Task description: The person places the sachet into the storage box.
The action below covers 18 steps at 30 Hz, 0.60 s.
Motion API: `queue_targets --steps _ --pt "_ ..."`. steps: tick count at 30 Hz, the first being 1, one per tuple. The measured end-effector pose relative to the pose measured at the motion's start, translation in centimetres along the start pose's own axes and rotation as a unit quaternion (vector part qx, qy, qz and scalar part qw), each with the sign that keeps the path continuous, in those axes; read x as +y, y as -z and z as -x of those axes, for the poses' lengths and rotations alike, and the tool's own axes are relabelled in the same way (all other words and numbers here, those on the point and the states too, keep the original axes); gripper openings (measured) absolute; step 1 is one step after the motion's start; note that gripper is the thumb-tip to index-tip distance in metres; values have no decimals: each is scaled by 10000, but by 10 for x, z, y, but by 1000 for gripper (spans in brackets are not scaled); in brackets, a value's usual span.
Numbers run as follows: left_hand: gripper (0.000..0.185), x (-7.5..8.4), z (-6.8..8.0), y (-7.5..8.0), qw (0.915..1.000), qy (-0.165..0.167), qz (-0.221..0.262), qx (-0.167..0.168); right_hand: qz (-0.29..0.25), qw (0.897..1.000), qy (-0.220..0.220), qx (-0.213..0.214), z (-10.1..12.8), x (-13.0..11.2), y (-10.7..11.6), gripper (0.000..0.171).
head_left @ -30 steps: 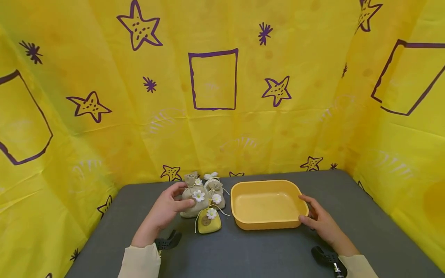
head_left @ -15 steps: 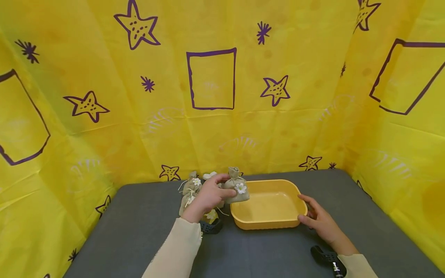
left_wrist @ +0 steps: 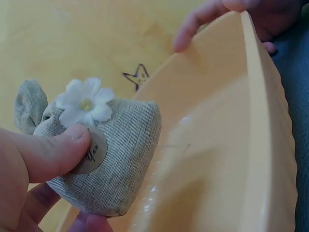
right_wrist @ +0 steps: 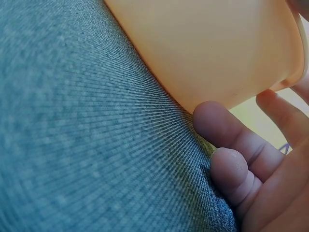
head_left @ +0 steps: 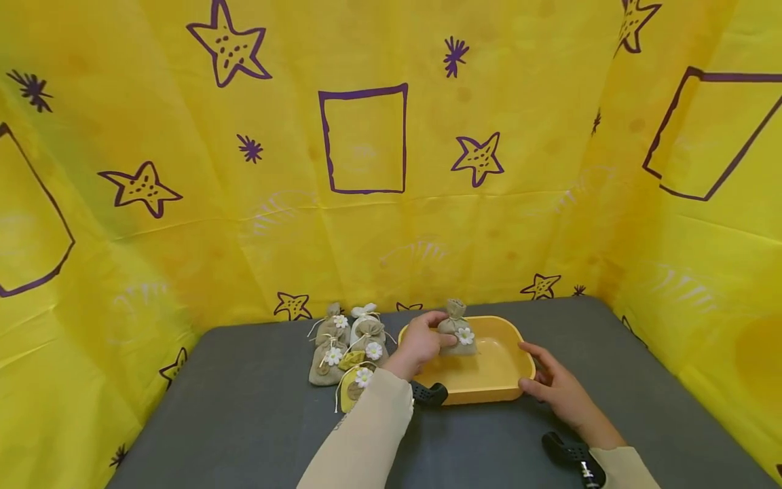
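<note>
My left hand (head_left: 420,343) holds a small grey-beige cloth pouch (head_left: 458,333) with a white daisy over the inside of the yellow tub (head_left: 493,389). In the left wrist view the thumb (left_wrist: 48,152) presses on the pouch (left_wrist: 116,159) just above the tub's floor (left_wrist: 217,159). My right hand (head_left: 552,388) lies against the tub's right end, fingers relaxed on its rim and wall. The right wrist view shows those fingers (right_wrist: 241,159) beside the tub's outer wall (right_wrist: 207,48), resting on the grey cloth.
Several more daisy pouches (head_left: 349,346), one of them yellow (head_left: 353,388), are clustered left of the tub on the grey table (head_left: 244,421). Yellow star-print sheets (head_left: 366,204) wall in the back and both sides.
My left hand lifted one pouch from the cluster and carried it right, over the tub. The right hand stayed at the tub's right end.
</note>
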<state>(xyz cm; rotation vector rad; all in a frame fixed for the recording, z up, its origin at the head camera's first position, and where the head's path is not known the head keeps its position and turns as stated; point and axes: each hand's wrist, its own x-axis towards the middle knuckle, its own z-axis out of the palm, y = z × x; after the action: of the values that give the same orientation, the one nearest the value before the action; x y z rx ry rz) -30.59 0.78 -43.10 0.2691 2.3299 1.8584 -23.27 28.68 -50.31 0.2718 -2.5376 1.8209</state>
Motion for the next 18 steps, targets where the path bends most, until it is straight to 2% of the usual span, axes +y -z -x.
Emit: queue_targets --steps 6,12,15,18 --pt "44 -1 -5 -19 9998 125 -136 -54 -44 9999 103 30 0 1 1 65" --pt "47 -4 -5 -27 9947 322 -975 116 -117 9997 201 3 0 -1 0 66" --pt "49 -7 -7 -32 9950 414 -861 283 -139 9998 162 21 0 -2 0 67" --pt "54 -10 -8 -37 9979 420 -455 213 -97 9999 56 48 0 -2 0 67"
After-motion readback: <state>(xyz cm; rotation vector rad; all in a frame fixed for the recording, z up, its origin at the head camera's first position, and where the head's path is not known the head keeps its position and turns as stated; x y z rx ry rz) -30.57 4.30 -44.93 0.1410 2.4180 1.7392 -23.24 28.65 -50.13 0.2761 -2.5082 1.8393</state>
